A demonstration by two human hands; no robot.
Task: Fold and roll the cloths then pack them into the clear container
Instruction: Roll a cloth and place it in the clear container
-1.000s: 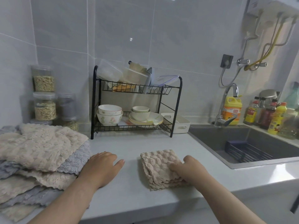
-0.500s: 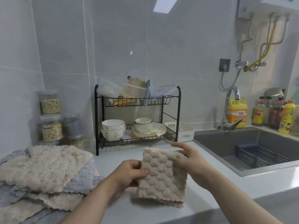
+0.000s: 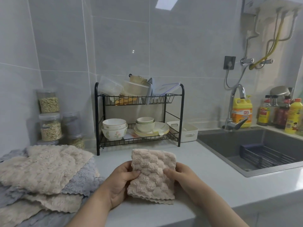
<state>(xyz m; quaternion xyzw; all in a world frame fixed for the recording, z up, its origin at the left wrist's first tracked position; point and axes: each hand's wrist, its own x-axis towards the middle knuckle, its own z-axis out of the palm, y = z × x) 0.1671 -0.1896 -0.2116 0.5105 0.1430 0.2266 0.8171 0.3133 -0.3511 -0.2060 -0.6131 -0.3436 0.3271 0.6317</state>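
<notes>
Both hands, left hand (image 3: 121,181) and right hand (image 3: 182,177), pinch the folded cloth (image 3: 151,176) midair; loose layers could easily unfold before rolling.

Black dish rack (image 3: 139,118) with bowls (image 3: 114,130) beside the sink (image 3: 255,151)

place: home kitchen | cues: sink (image 3: 255,154), tap (image 3: 236,107), dish rack (image 3: 139,118) (bowls stacked), tiled wall (image 3: 147,46)

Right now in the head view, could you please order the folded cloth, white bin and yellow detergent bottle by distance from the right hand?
1. Folded beige cloth: held by right hand.
2. White bin: farther back.
3. Yellow detergent bottle: far back right.
</notes>
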